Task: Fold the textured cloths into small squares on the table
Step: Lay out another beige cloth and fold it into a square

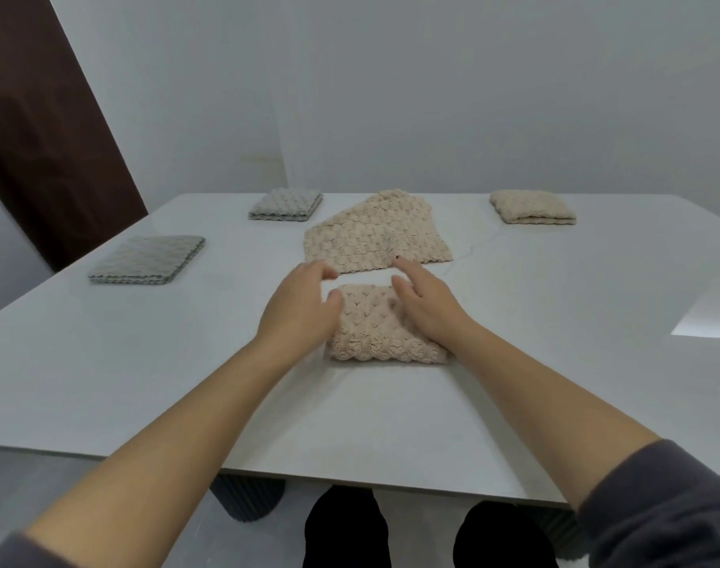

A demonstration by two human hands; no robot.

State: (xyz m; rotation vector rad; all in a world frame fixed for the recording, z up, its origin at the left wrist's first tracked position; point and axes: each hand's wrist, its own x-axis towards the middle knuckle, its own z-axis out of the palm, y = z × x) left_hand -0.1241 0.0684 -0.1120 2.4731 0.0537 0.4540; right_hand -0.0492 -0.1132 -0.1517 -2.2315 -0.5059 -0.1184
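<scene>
Left hand (pixel 299 305): fingers apart and loosely curved, clamped on nothing, the thumb touching the far left corner of a small folded square of beige bobble-textured cloth (pixel 374 325). Right hand (pixel 428 301): fingers straight and slightly spread, lying across the right part of the same square, the forefinger pointing to the far side. Whether the left fingertips touch anything cannot be told.

The folded square lies flat on the glossy white stone-look table (pixel 145 362), near the middle of its near half. Just beyond it, apart from it, lies a larger beige textured cloth (pixel 370 235), spread and rumpled, one corner turned toward the far edge. At far right rests a thick folded beige cloth (pixel 532 207). At far left lies a folded grey textured square (pixel 286 203); a second grey folded square (pixel 149 260) lies nearer, by the left edge. Both forearms are bare, with dark grey sleeves (pixel 657 506) pushed up.
</scene>
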